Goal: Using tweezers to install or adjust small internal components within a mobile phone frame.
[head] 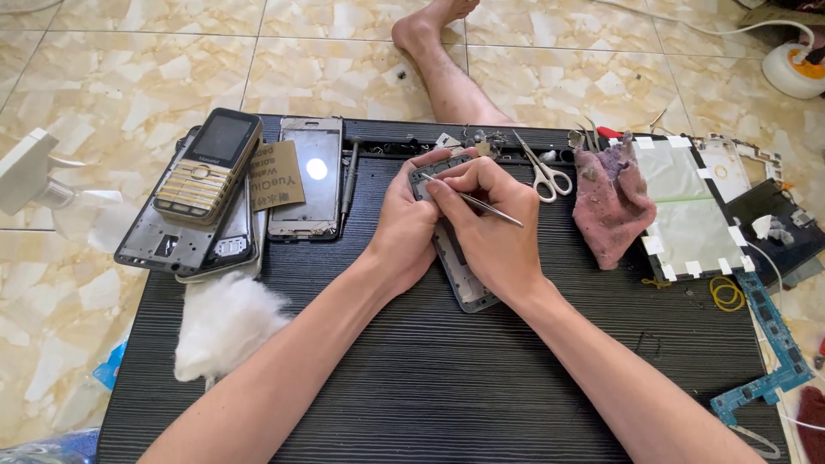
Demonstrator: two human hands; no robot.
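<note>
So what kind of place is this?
Probably a home phone-repair spot on a tiled floor: a low black table holds opened phone frames, scissors and a blue circuit board.

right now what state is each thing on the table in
phone frame: held in the left hand, back opened
tweezers: pinched in the right hand, tip at the frame's top edge
scissors: closed, lying flat
keypad phone: screen dark, stacked on other phone parts
screen panel: bare, face up
pink cloth: crumpled
blue circuit board: loose at the table's right edge
</note>
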